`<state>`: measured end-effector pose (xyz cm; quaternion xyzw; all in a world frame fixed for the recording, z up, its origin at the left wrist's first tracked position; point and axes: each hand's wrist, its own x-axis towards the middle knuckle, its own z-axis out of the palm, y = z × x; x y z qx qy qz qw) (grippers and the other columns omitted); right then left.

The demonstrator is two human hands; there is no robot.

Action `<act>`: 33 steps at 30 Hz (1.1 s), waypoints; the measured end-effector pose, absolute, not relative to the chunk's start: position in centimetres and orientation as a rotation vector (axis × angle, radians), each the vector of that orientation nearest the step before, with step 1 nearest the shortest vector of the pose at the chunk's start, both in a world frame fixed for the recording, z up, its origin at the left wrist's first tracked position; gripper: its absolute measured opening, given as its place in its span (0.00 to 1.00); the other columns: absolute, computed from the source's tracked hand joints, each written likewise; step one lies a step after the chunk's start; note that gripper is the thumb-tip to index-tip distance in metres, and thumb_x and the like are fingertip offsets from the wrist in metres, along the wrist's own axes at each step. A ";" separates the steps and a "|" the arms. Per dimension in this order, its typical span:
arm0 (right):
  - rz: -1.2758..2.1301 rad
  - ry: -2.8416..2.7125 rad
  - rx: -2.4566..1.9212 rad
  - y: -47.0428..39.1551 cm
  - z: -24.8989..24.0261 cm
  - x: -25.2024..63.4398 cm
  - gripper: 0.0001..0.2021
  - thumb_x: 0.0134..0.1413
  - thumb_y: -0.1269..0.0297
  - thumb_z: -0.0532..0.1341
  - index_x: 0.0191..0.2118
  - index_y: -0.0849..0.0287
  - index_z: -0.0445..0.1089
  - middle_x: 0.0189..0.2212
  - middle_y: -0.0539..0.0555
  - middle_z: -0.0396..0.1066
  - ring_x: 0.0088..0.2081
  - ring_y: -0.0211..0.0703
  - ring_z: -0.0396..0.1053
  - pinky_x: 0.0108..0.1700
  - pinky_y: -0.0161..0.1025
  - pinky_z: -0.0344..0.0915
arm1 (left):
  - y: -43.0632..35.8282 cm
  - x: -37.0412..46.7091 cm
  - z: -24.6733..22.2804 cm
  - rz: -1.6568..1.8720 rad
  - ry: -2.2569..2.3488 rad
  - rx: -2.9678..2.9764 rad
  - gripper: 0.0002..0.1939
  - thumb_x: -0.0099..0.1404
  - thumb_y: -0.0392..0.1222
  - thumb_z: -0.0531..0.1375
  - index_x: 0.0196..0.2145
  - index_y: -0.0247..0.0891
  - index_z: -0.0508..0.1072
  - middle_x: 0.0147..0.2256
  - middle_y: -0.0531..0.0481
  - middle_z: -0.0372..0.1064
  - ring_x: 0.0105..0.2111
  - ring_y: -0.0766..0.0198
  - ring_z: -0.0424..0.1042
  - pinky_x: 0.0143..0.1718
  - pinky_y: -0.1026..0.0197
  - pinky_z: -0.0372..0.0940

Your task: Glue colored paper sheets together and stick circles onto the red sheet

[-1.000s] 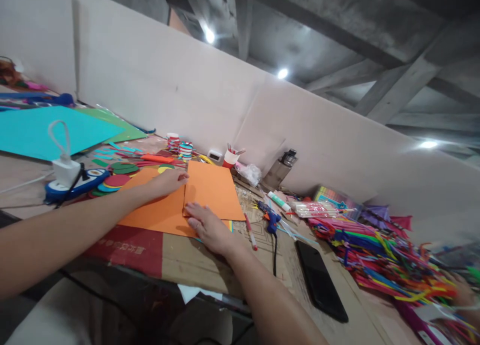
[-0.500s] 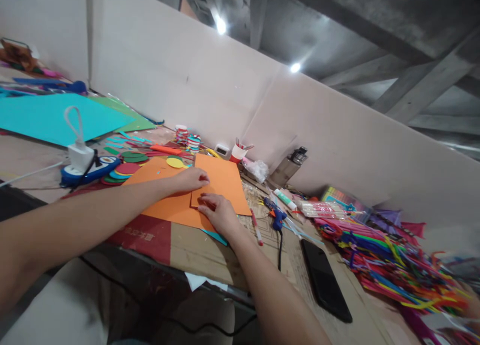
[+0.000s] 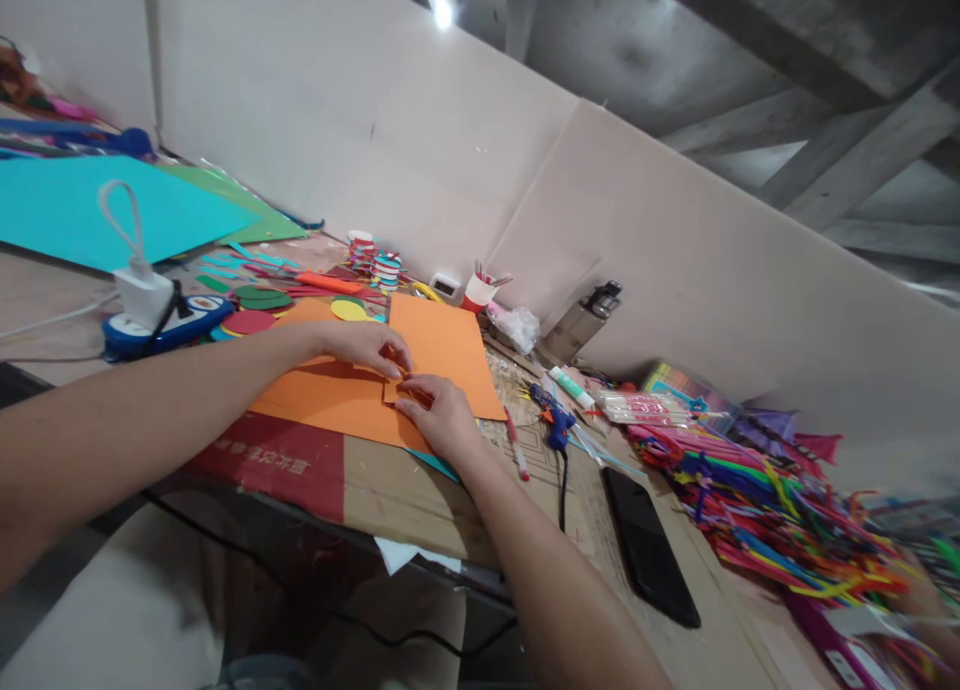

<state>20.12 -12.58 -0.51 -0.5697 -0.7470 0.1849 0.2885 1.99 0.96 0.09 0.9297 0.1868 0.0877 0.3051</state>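
Two pieces of orange paper overlap on the table: an upper orange sheet [image 3: 446, 340] lies partly over a wider orange sheet [image 3: 322, 400]. My left hand [image 3: 367, 347] comes in from the left, fingers curled down at the upper sheet's near left edge. Facing it, my right hand [image 3: 442, 420] has thumb and forefinger closed round the same edge, near its corner. The fingertips of both hands almost meet, and what lies between them is partly hidden. A blue paper edge [image 3: 435, 463] peeks out underneath. Just left lie yellow [image 3: 349, 310], green [image 3: 262, 298] and red [image 3: 249, 322] paper discs.
A pen [image 3: 517, 445], a blue glue gun [image 3: 556, 422], a glue stick [image 3: 571, 385] and a black phone [image 3: 649, 547] lie to the right. Beyond them are pipe cleaners [image 3: 750, 500] in many colours. A power strip [image 3: 169, 325] and turquoise sheet [image 3: 112, 210] are left.
My left hand has moved down the sheet's edge toward my right hand, so the fingertips are now closer together. The view has shifted slightly.
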 end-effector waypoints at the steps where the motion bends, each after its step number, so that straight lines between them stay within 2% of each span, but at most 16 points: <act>1: 0.508 -1.981 -1.531 -12.6 -0.4 20.1 0.09 0.50 0.66 0.67 0.40 0.57 0.77 0.44 0.55 0.76 0.46 0.45 0.72 0.49 0.40 0.67 | 0.9 1.8 0.3 0.214 0.474 2.457 0.17 0.61 0.49 0.61 0.45 0.39 0.76 0.46 0.48 0.75 0.44 0.64 0.72 0.43 0.69 0.61; 8: 0.468 -1.991 -1.543 -12.6 -0.4 19.9 0.09 0.52 0.65 0.66 0.40 0.57 0.77 0.43 0.55 0.77 0.45 0.45 0.72 0.48 0.40 0.67 | 0.4 1.1 1.2 0.145 0.436 2.445 0.23 0.56 0.52 0.64 0.48 0.40 0.74 0.50 0.47 0.73 0.47 0.62 0.71 0.46 0.68 0.61; 15: 0.322 -2.116 -1.505 -12.6 -0.6 19.9 0.06 0.56 0.66 0.63 0.39 0.57 0.77 0.41 0.55 0.77 0.43 0.44 0.72 0.47 0.40 0.65 | -0.5 1.5 1.2 0.126 0.508 2.475 0.28 0.51 0.45 0.68 0.50 0.38 0.71 0.51 0.46 0.71 0.49 0.60 0.69 0.48 0.65 0.60; 18: 0.313 -2.138 -1.494 -12.8 -0.3 20.0 0.06 0.58 0.65 0.62 0.38 0.56 0.77 0.39 0.55 0.77 0.42 0.43 0.72 0.46 0.39 0.65 | -0.9 1.7 1.5 0.154 0.504 2.531 0.26 0.51 0.43 0.68 0.48 0.38 0.72 0.49 0.47 0.72 0.47 0.60 0.69 0.47 0.65 0.60; 21: 0.343 -2.170 -1.437 -12.8 0.0 20.4 0.09 0.55 0.64 0.64 0.42 0.57 0.76 0.42 0.56 0.76 0.44 0.43 0.71 0.48 0.39 0.65 | -1.0 1.8 1.8 0.165 0.526 2.555 0.23 0.54 0.44 0.67 0.47 0.38 0.73 0.45 0.48 0.74 0.44 0.62 0.70 0.43 0.67 0.61; 24: 0.333 -2.177 -1.386 -12.7 -0.1 20.6 0.12 0.51 0.69 0.67 0.43 0.58 0.75 0.44 0.56 0.76 0.46 0.44 0.71 0.51 0.40 0.64 | -0.8 1.8 1.8 0.191 0.521 2.557 0.19 0.57 0.47 0.65 0.45 0.38 0.75 0.43 0.49 0.75 0.41 0.63 0.71 0.40 0.68 0.60; 27: 0.289 -2.114 -1.417 -12.7 -0.2 20.7 0.08 0.53 0.73 0.64 0.39 0.58 0.77 0.40 0.55 0.77 0.43 0.42 0.72 0.49 0.39 0.65 | -0.5 1.8 1.6 0.215 0.485 2.556 0.17 0.59 0.49 0.63 0.44 0.39 0.76 0.42 0.49 0.75 0.40 0.65 0.71 0.39 0.69 0.60; 33: 0.219 -1.945 -1.461 -13.1 0.6 21.2 0.07 0.56 0.71 0.61 0.37 0.57 0.77 0.36 0.54 0.78 0.40 0.42 0.74 0.47 0.38 0.67 | -1.1 2.1 1.7 0.287 0.479 2.485 0.14 0.61 0.45 0.61 0.44 0.40 0.77 0.44 0.51 0.76 0.42 0.65 0.71 0.42 0.69 0.60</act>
